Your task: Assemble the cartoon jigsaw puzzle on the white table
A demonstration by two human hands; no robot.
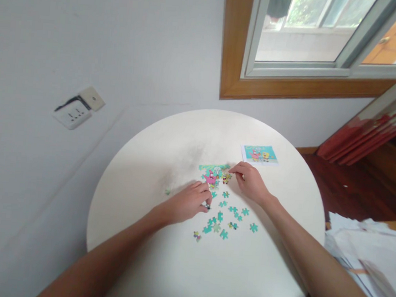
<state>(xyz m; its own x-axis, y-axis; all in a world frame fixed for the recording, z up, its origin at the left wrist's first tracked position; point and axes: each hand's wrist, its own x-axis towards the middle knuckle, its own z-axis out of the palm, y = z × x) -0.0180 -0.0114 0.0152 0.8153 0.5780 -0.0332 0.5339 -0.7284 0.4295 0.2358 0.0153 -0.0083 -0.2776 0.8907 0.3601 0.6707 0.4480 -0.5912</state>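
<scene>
A partly joined jigsaw puzzle with a pink starfish figure and a teal strip along its top lies mid-table. My left hand is closed, thumb and fingers pinching a small dark-and-light puzzle piece just below the joined part. At the puzzle's upper right edge, the fingertips of my right hand are pressed together; whatever they pinch is too small to make out. Several loose teal pieces are scattered nearer to me. One multicoloured piece lies at the near left of them.
Behind my right hand lies a reference picture card. A lone piece sits left of my left hand. The round white table stands against a wall with a socket and a window. Papers are piled at the right.
</scene>
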